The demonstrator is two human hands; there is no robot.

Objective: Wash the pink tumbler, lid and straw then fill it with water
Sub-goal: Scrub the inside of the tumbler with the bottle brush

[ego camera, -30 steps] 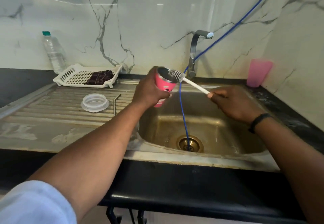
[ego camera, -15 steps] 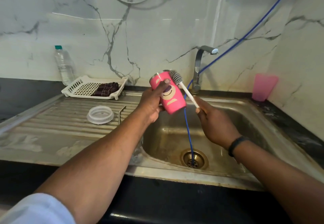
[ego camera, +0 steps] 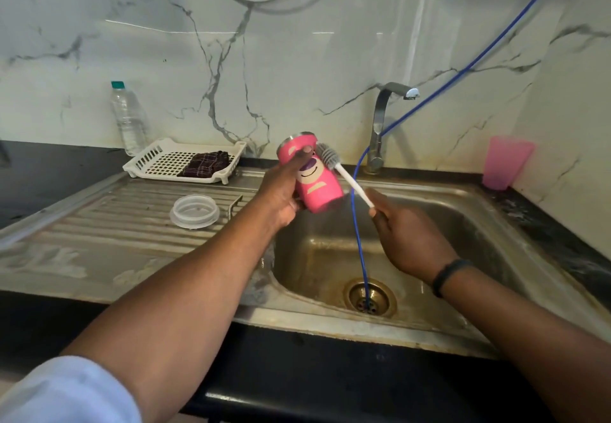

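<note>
- Leftmost, a clear plastic water bottle (ego camera: 128, 118) with a green cap stands upright against the marble wall, at the back of the black bench (ego camera: 43, 174).
- Just right of it, a white slotted tray (ego camera: 155, 158) holds a folded dark checked cloth (ego camera: 206, 164).
- Nearer on the steel draining board (ego camera: 109, 224) lies the clear round lid (ego camera: 194, 211), with a bent metal straw (ego camera: 233, 205) just beside it.
- Next, the left hand (ego camera: 281, 196) holds the pink tumbler (ego camera: 314, 179) over the sink's edge; its grip wraps the body, thumb across the printed bear face, the rim tilted up and away.
- A white bottle brush (ego camera: 334, 164) has its bristles at the tumbler's upper right side, seemingly touching it.
- The right hand (ego camera: 410, 237) pinches the brush handle's end in a closed grip above the steel sink (ego camera: 489, 224).
- A blue hose (ego camera: 358, 240) runs from the wall down into the drain (ego camera: 369, 297).
- Behind stands the tap (ego camera: 380, 125).
- Farthest right, a pink plastic cup (ego camera: 506, 163) sits in the corner.
</note>
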